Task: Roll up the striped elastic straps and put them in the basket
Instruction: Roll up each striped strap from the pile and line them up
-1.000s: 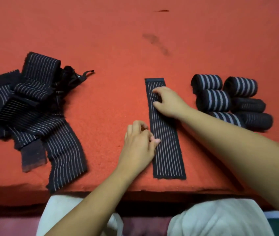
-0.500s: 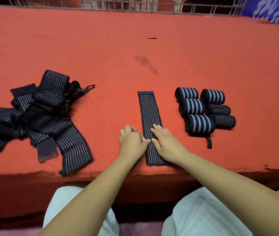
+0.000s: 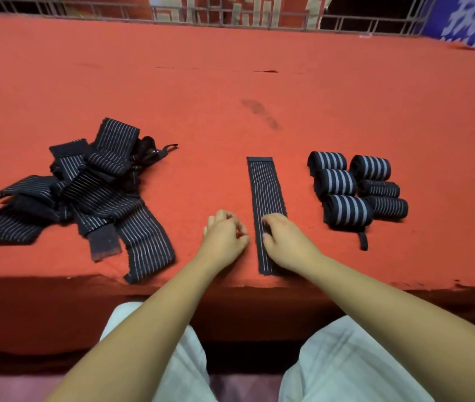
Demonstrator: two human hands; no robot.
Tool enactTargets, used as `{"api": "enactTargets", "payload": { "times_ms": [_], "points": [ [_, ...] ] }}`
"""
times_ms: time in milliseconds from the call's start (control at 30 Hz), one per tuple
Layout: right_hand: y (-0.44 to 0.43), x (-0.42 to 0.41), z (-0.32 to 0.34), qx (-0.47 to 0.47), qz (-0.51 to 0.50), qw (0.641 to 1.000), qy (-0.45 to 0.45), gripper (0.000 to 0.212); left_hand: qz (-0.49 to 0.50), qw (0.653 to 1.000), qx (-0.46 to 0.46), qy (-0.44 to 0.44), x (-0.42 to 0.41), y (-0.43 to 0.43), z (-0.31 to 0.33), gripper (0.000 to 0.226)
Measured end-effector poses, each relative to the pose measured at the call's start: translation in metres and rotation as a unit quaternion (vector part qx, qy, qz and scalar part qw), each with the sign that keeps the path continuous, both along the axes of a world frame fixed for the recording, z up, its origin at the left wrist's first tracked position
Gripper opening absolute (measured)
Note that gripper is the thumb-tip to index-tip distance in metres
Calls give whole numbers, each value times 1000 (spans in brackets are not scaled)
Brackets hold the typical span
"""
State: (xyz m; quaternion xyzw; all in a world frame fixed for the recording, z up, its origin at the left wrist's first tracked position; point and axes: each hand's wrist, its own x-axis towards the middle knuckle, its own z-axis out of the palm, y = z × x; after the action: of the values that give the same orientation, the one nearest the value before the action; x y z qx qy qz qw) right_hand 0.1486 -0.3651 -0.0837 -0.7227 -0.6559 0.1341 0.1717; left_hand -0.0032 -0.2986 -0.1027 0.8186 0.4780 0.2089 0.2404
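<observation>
strap (image 3: 265, 198) flat on the worktop (image 3: 201, 97), left of the rolls (image 3: 346, 195). right fingers (image 3: 269, 227) curl on it (pinching or pressing, can't tell); left fingers (image 3: 236, 227) curled, empty. i'd roll from the near end, tight and square.

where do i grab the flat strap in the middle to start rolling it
Pinch the flat strap by its near short end, coming from your side. It lies flat and straight, running away from you, so that end rolls forward.
</observation>
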Motion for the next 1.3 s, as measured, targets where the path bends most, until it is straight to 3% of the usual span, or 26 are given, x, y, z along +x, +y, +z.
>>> {"api": "enactTargets", "payload": {
  "times_ms": [133, 233, 333, 500, 600, 733, 833, 933, 967, 1100, 1200, 1300],
  "points": [
    [22, -35, 25, -1, 41, 999, 18, 49, -7, 999, 31, -44, -68, 32, 32, 14],
    [40, -79, 28, -20, 92, 995, 26, 55, 44, 997, 66, 7, -122, 52, 43, 4],
    [53, -122, 25, -11, 113, 993, 21, 41, 54, 994, 75, 56, -158, 61, 34, 7],
    [53, -159, 16, -91, 115, 988, 37, 58, 76, 993, 56, 65, -190, 63, 10, 17],
    [53, -157, 11, -103, 102, 976, 162, 41, 70, 995, 58, 47, -191, 60, 5, 19],
    [48, -137, 17, -81, 89, 909, 400, 16, 61, 996, 67, -26, -185, 62, 11, 25],
    [43, -125, 19, -84, 130, 880, 450, 12, 78, 992, 16, -98, -175, 62, 20, 29],
    [46, -110, 29, -69, 40, 799, 596, 22, 81, 988, 0, -130, -170, 64, 21, 26],
    [47, -101, 33, -66, 14, 791, 608, 23, 83, 988, -1, -127, -168, 65, 20, 26],
    [41, -69, 39, -95, 34, 836, 539, 19, 55, 995, 8, -88, -154, 69, 21, 25],
    [39, -51, 48, -90, 49, 832, 546, 19, 32, 997, 63, -41, -147, 75, 22, 39],
    [38, -34, 56, -49, 20, 809, 585, 22, 19, 998, 52, -39, -145, 74, 16, 59]
  ]
}}
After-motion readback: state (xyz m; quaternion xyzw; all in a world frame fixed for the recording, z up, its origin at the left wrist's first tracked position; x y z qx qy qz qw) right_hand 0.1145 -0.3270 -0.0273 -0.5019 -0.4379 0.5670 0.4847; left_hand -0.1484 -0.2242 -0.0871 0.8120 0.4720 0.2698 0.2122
